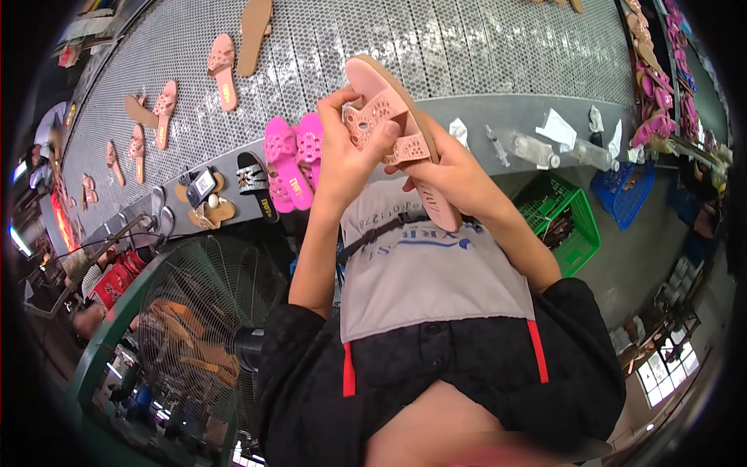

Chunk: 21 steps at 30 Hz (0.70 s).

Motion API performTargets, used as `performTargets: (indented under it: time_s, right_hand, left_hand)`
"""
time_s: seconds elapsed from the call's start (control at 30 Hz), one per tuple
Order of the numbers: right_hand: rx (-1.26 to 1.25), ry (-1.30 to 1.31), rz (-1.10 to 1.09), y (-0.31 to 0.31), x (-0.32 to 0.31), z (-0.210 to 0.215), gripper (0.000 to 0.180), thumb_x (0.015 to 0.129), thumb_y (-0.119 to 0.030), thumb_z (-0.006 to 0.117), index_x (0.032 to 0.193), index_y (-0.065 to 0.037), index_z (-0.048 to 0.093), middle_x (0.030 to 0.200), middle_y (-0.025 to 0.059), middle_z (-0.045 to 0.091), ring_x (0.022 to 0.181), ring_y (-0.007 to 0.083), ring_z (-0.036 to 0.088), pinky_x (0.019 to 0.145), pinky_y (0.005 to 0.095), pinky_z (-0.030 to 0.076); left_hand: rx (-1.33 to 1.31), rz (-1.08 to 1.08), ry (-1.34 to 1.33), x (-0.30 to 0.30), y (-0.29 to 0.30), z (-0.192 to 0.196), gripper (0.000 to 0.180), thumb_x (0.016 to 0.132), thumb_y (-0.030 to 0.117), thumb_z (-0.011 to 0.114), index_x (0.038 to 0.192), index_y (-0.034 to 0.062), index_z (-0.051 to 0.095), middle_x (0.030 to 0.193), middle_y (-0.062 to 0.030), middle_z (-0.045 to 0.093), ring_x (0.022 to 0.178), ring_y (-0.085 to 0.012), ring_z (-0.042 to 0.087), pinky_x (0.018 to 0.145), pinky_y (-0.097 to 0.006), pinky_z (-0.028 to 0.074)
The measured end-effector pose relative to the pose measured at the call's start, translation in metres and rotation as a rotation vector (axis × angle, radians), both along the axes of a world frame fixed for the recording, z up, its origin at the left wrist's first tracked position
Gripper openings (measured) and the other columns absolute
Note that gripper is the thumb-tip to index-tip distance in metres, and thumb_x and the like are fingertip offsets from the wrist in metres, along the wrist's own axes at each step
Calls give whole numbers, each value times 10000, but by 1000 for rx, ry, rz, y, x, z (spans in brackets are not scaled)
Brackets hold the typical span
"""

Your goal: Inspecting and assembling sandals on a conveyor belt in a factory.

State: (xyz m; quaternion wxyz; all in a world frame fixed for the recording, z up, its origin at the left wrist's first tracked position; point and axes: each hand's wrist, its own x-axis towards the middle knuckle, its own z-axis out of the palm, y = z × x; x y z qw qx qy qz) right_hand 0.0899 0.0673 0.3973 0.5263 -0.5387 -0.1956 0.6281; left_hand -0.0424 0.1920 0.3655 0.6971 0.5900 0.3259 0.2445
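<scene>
A light pink slide sandal (pixel 379 111), its wide strap pierced and dotted with shiny studs, is held tilted in front of my apron, over the grey ledge. My left hand (pixel 348 159) grips it from the left, its thumb on the strap and its fingers at the sole's edge. From the right, my right hand (pixel 461 173) is closed around the sole below the strap; some fingers are hidden behind it. A pair of magenta sandals (pixel 288 173) lies on the ledge just left of my left hand. Beyond is a metal mesh conveyor (pixel 327 47) carrying pink sandals (pixel 222 72).
On the ledge at right lie a syringe (pixel 496 146), clear plastic bottles (pixel 534 151) and white paper scraps (pixel 556 129). A green crate (pixel 580 247) and a blue basket (pixel 625 196) stand lower right. A large fan (pixel 198 342) is at lower left. Sandals line a rack (pixel 652 97) at far right.
</scene>
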Motion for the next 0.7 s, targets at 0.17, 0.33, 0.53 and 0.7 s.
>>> performTargets:
  time_s: [0.17, 0.33, 0.53, 0.7]
  right_hand:
    - [43, 44, 2, -20, -9, 26, 678, 955, -114, 649, 1541, -62, 312, 1269, 128, 604, 1039, 201, 679, 721, 320, 585]
    - [151, 267, -113, -34, -15, 24, 618, 972, -196, 653, 1485, -34, 350, 1284, 196, 610, 1057, 307, 687, 739, 397, 629]
    - [148, 508, -202, -30, -16, 2, 513, 1014, -328, 595, 1400, -44, 413, 1217, 173, 626, 954, 326, 708, 694, 483, 651]
    - [155, 479, -345, -15, -5, -6, 465, 986, -236, 542, 1398, -56, 420, 1199, 168, 628, 946, 314, 700, 664, 493, 644]
  left_hand:
    - [22, 66, -38, 2, -19, 12, 882, 807, 198, 863, 1449, 18, 287, 1275, -163, 443, 1153, -239, 572, 918, -351, 549]
    - [-291, 0, -452, -10, -22, 20, 1032, 851, 370, 805, 1573, 59, 136, 1368, -162, 442, 1246, -268, 547, 967, -373, 532]
    - [-314, -57, -416, 7, -40, 42, 927, 861, 362, 770, 1533, 34, 222, 1380, -159, 490, 1208, -229, 575, 915, -333, 542]
    - [-248, 20, -246, 35, -25, 26, 638, 869, 130, 788, 1376, -9, 428, 1187, -111, 629, 1069, -164, 638, 917, -310, 530]
